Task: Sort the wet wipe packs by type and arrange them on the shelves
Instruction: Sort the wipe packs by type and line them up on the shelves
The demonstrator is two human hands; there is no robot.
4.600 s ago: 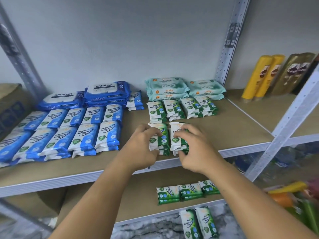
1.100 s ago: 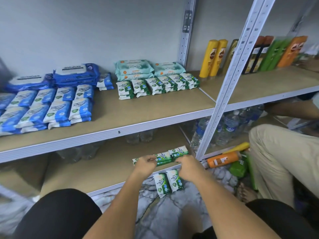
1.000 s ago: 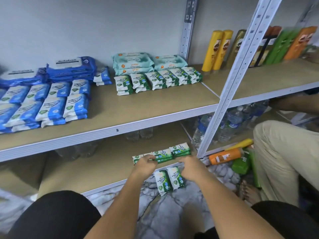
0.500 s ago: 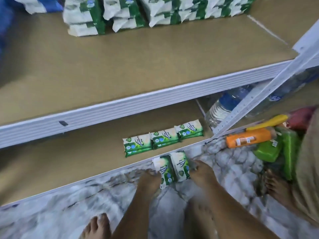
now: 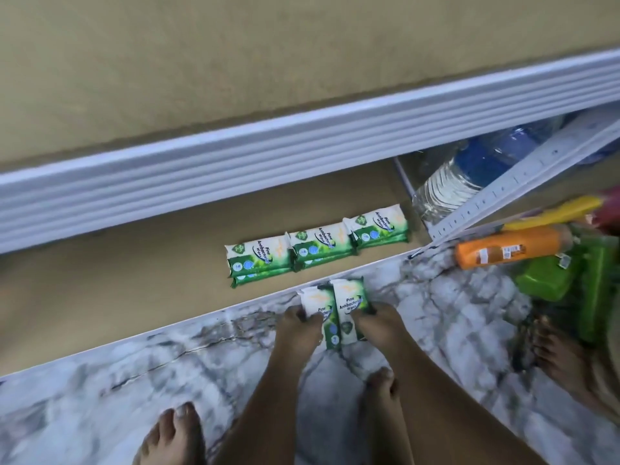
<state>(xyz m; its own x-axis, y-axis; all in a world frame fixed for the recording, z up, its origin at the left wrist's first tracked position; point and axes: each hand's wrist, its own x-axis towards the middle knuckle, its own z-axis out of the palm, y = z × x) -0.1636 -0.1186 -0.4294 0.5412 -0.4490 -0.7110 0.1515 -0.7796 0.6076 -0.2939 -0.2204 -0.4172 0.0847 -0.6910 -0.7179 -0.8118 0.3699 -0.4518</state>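
Lying lengthwise toward the shelf (image 5: 134, 290), two green packs (image 5: 350, 297) seem gripped.

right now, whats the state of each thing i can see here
left hand, gripping left pack
right hand, gripping right pack
shelf packs, stacked flat in a row
orange bottle, lying on its side
green bottle, lying on its side

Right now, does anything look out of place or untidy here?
Yes. Two green wipe packs, gripped by the left hand and right hand, are on the marble floor in front of the bottom shelf, while the matching row sits on it. At the right, an orange bottle and green bottles lie on the floor.
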